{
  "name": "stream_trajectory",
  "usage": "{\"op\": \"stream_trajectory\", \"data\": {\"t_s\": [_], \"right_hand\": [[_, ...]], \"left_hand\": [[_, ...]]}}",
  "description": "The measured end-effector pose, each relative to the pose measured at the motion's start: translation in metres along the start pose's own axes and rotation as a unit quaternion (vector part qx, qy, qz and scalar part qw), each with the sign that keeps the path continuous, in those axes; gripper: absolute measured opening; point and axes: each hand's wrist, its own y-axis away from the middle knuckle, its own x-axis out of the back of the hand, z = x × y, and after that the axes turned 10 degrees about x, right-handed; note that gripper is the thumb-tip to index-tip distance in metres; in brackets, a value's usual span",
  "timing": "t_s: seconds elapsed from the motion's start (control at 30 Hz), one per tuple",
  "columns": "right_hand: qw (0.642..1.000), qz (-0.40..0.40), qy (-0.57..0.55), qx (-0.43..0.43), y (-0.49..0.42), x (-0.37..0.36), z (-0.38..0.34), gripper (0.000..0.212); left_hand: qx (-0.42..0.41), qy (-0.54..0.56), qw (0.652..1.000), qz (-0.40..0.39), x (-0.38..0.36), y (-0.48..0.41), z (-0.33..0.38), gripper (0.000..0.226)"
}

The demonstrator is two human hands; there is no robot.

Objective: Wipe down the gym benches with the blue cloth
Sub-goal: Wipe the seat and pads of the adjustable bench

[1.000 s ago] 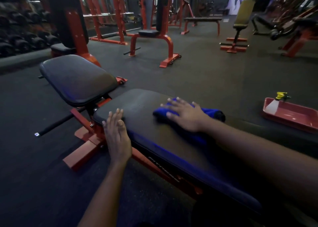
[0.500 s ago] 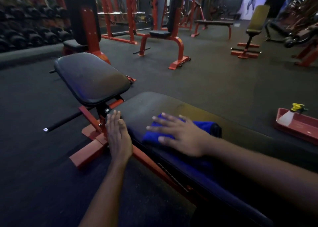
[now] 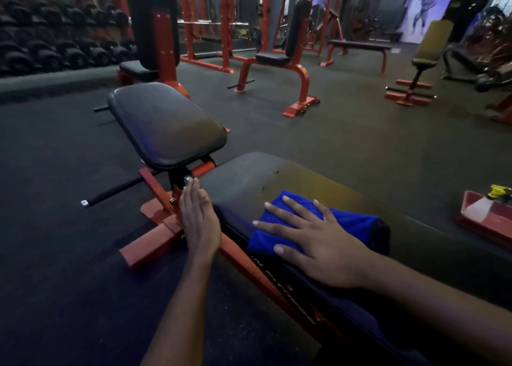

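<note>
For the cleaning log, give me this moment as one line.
stage: bench wipe | right hand: flat on folded blue cloth | left hand: open at black padded bench edge

support: bench pad (image 3: 249,177) | on it: blue cloth (image 3: 357,224) | floor (image 3: 360,132): red tray (image 3: 482,227)

You see white lettering (image 3: 288,296) on the red side rail of the bench (image 3: 249,177); it is too blurred to read.
</note>
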Motion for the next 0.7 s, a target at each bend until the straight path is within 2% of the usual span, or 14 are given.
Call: {"op": "stream_trajectory", "data": {"t_s": [0.13,0.2,0.33,0.47,0.53,0.7], "right_hand": [[0.999,0.014,-0.001,-0.030,-0.094,-0.001,-0.001,0.048],[0.999,-0.009,-0.005,-0.050,-0.156,-0.002,0.005,0.049],[0.996,-0.054,-0.003,-0.064,-0.216,-0.002,0.006,0.053],[1.000,0.003,0.012,-0.016,-0.150,-0.006,-0.008,0.052],[1.000,0.002,0.017,-0.009,-0.127,-0.007,-0.013,0.053],[1.000,-0.018,0.014,-0.021,-0.212,-0.009,-0.006,0.053]], "left_hand": [[0.030,0.159,0.986,-0.043,0.017,-0.015,-0.011,0.066],[0.043,0.192,0.979,-0.056,0.027,-0.027,-0.019,0.074],[0.045,0.187,0.981,0.009,0.030,-0.021,-0.014,0.077],[0.044,0.175,0.982,0.057,0.034,-0.006,-0.008,0.075],[0.047,0.177,0.981,0.064,0.038,-0.006,-0.009,0.073],[0.049,0.140,0.984,0.101,0.037,-0.011,-0.010,0.071]]}}
